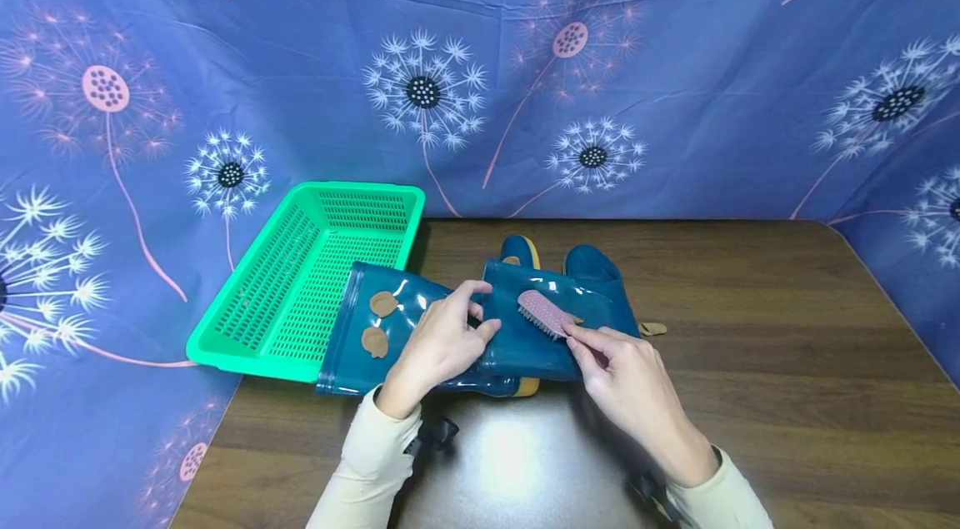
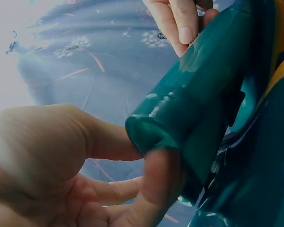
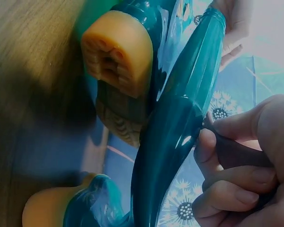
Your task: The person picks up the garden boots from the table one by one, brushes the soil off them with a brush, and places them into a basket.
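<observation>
Gripping boot (image 1: 521, 354) and brush (image 1: 542, 310), hands (image 1: 447, 339) apart, bristle (image 1: 537, 325) contact unclear

The right hand (image 1: 630, 379) hid part of the pink brush (image 1: 542, 312) in the head view. The left hand (image 2: 75, 165) had one blurred fingertip; the teal boot (image 3: 175, 127) ran off the right wrist view's bottom.

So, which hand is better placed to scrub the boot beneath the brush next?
Probably the right hand: it pinches the pink brush over the glossy teal rain boot, while the left hand holds that boot.
</observation>
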Tool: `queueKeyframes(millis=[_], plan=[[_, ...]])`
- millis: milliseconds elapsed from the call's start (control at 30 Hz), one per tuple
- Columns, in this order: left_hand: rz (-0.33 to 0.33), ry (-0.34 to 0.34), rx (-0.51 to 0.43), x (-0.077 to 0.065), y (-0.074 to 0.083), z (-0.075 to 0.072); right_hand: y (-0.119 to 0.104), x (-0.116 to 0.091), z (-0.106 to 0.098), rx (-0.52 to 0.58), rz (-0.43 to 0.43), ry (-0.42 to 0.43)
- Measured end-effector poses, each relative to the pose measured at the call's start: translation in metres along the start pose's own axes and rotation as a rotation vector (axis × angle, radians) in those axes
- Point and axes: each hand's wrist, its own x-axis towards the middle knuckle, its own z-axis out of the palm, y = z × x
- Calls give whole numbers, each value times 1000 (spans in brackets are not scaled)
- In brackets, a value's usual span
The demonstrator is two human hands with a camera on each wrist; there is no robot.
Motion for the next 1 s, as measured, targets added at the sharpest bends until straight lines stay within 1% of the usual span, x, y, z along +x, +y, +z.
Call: queueKeyframes(millis=[133,300,367,433,500,567,633,700,767,833,867,933,1000], plan=[[-12,-13,15,0,0,-1,1,0,0,-2,-27,-6],[-9,-6,-19,-1,-1,-14,2,2,-10,9,-32,-13],[-12,3,-37,-3,-2,-21,2,3,-18,-3,-5,-20],[-15,14,-48,-5,-3,-27,3,4,-28,-39,46,-17],[-16,24,-61,-7,-4,-32,3,4,-38,-76,106,-3],[-11,25,-74,-8,-4,-35,3,3,-46,-113,146,29],[-3,20,-86,-9,-4,-36,2,2,-51,-122,143,56],[7,12,-93,-9,-4,-37,1,2,-55,-121,97,57],[14,9,-95,-10,-4,-38,0,2,-58,-118,52,1],[15,8,-100,-10,-4,-40,0,2,-62,-111,39,-97],[15,10,-103,-11,-4,-41,1,2,-64,-113,48,-145],[10,14,-111,-12,-4,-43,5,3,-71,-132,96,-229],[4,15,-119,-12,-4,-45,11,3,-79,-178,159,-265]])
